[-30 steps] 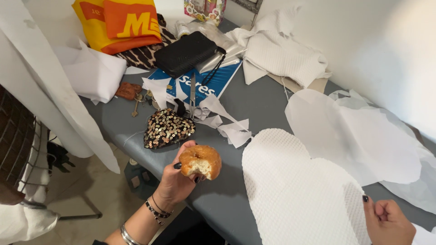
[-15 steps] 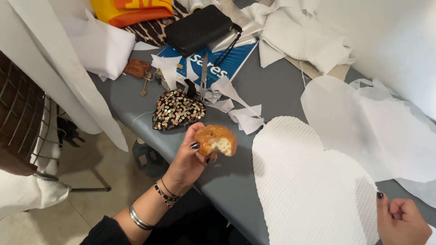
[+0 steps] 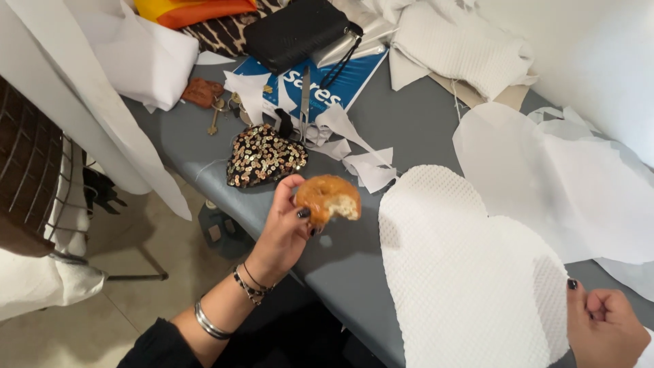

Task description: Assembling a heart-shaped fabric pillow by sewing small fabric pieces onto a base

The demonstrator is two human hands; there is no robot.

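Observation:
My left hand (image 3: 285, 228) holds a bitten, golden-brown pastry (image 3: 328, 197) above the near edge of a grey table (image 3: 422, 136). A sequined heart-shaped pouch (image 3: 262, 156) lies just beyond it. At the bottom right corner, my right hand (image 3: 603, 330) is curled shut and rests at the edge of a large heart-shaped piece of white textured fabric (image 3: 463, 272). A second white heart-shaped piece (image 3: 552, 177) lies to the right of that.
Scissors (image 3: 304, 102), white fabric scraps (image 3: 361, 157), keys (image 3: 216, 112) and a blue printed sheet (image 3: 340, 82) lie mid-table. A black bag (image 3: 296, 31), leopard-print cloth and orange bag sit at the back. A white sheet (image 3: 88, 123) hangs at left over the floor.
The view has shifted, so everything sits higher in frame. My left hand still holds the pastry, now turned a little to the right. My right hand stays curled at the fabric's edge.

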